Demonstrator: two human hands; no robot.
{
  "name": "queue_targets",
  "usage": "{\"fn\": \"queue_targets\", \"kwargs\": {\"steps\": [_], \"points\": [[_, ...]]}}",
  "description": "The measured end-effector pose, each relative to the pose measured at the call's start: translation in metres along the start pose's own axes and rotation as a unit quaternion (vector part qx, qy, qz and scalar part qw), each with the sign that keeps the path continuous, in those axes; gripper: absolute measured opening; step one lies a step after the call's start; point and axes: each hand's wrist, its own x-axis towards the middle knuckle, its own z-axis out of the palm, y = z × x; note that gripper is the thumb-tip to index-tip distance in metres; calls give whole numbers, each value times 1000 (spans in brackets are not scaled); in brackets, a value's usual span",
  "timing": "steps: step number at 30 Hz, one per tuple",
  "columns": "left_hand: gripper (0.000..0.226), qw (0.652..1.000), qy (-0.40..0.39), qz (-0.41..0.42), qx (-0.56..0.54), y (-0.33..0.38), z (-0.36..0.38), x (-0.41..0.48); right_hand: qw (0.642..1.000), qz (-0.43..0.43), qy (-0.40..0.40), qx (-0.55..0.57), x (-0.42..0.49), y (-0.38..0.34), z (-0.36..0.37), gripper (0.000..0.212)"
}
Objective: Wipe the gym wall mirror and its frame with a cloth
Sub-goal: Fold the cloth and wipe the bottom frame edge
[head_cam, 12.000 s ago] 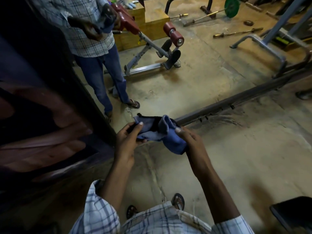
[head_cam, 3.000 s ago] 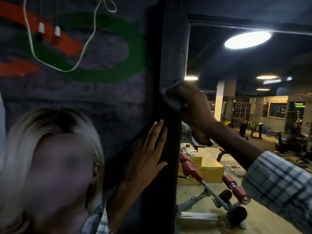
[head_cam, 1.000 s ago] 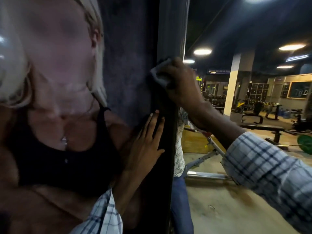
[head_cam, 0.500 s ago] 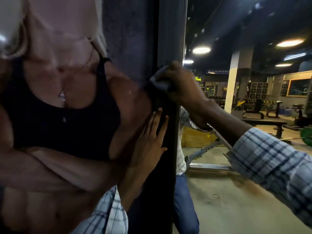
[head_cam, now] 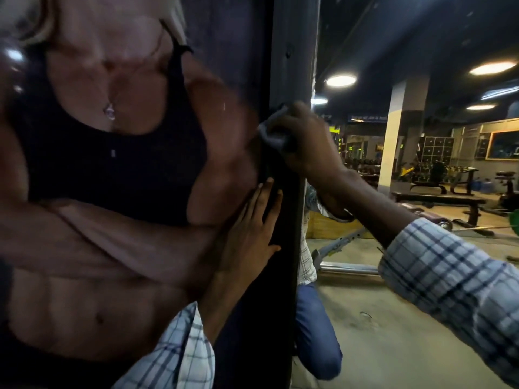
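Note:
The dark mirror frame (head_cam: 292,51) runs top to bottom through the middle of the head view, with the mirror glass (head_cam: 407,66) to its right. My right hand (head_cam: 306,144) grips a bunched blue-grey cloth (head_cam: 273,134) and holds it against the frame's left edge. Below it, my left hand (head_cam: 250,234) lies flat with straight fingers on the wall poster beside the frame. Most of the cloth is hidden inside my fingers.
A large wall poster of a person (head_cam: 112,178) covers the wall left of the frame. The mirror reflects the gym floor (head_cam: 393,332), a bench (head_cam: 438,200), a white pillar (head_cam: 398,136), ceiling lights and my own legs (head_cam: 317,332).
My right hand has slid the cloth down the frame from higher up, and the view has tilted down with it. My left hand stays flat beside the frame.

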Motion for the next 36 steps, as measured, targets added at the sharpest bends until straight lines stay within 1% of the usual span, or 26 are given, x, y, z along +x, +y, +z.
{"fn": "queue_targets", "kwargs": {"steps": [2, 3, 4, 5, 6, 7, 8, 9, 11, 12, 13, 14, 16, 17, 18, 22, 23, 24, 25, 27, 28, 29, 31, 32, 33, 36], "points": [[125, 1000, -14, 0, -7, 1, 11, -16, 996, -37, -79, -3, -26, -11, 14, 37], [126, 1000, -19, -3, -13, 2, 16, -26, 996, -32, -87, -4, -35, -11, 16, 35], [127, 1000, -19, -3, -15, 3, 20, -33, 998, -11, -64, -1, -39, -9, 15, 29], [127, 1000, -19, -3, -16, 4, 26, -43, 999, 25, -16, 13, -45, -5, 16, 23], [127, 1000, -18, -3, -13, 6, 29, -49, 997, 55, 37, 30, -49, -3, 16, 21], [127, 1000, -15, -4, -13, 7, 32, -56, 994, 72, 69, 43, -57, -6, 19, 21], [128, 1000, -15, -7, -14, 8, 37, -62, 994, 73, 65, 45, -68, -11, 27, 21], [129, 1000, -16, -10, -12, 9, 42, -70, 997, 55, 32, 44, -83, -16, 40, 23], [132, 1000, -17, -10, -4, 11, 57, -89, 997, 18, -69, 34, -117, -26, 64, 31], [133, 1000, -23, -7, 2, 12, 66, -102, 995, 15, -91, 30, -132, -27, 70, 34], [133, 999, -32, -1, 9, 14, 73, -116, 995, 32, -85, 35, -143, -26, 74, 35], [134, 999, -40, 5, 19, 16, 79, -130, 996, 57, -51, 43, -148, -24, 74, 35], [136, 998, -55, 13, 34, 18, 90, -152, 992, 107, 45, 53, -156, -23, 73, 36], [136, 997, -61, 13, 38, 19, 95, -161, 988, 119, 74, 57, -161, -24, 76, 37], [136, 997, -67, 11, 41, 19, 100, -168, 988, 122, 75, 60, -169, -30, 82, 39], [136, 995, -88, 7, 38, 22, 118, -199, 995, 63, -62, 46, -235, -53, 118, 36], [136, 995, -94, 6, 35, 24, 123, -207, 995, 58, -73, 42, -251, -53, 120, 37], [136, 994, -101, 5, 36, 26, 127, -215, 995, 62, -66, 42, -262, -51, 120, 39], [136, 994, -106, 5, 37, 28, 130, -221, 995, 80, -41, 48, -271, -48, 120, 41], [133, 993, -113, 6, 35, 32, 137, -230, 987, 139, 18, 73, -280, -48, 123, 41], [132, 993, -114, 6, 33, 34, 141, -235, 984, 156, 26, 86, -284, -53, 128, 41], [132, 993, -114, 6, 30, 35, 146, -240, 983, 158, 15, 92, -290, -59, 134, 40], [134, 992, -124, 9, 24, 38, 154, -251, 985, 136, -37, 96, -310, -66, 143, 40], [134, 991, -128, 11, 23, 39, 158, -257, 985, 132, -48, 98, -320, -67, 144, 39], [133, 991, -131, 12, 26, 39, 160, -262, 984, 142, -38, 100, -329, -66, 145, 38], [131, 989, -140, 24, 39, 41, 166, -275, 969, 209, 41, 128, -345, -70, 151, 40]]}}
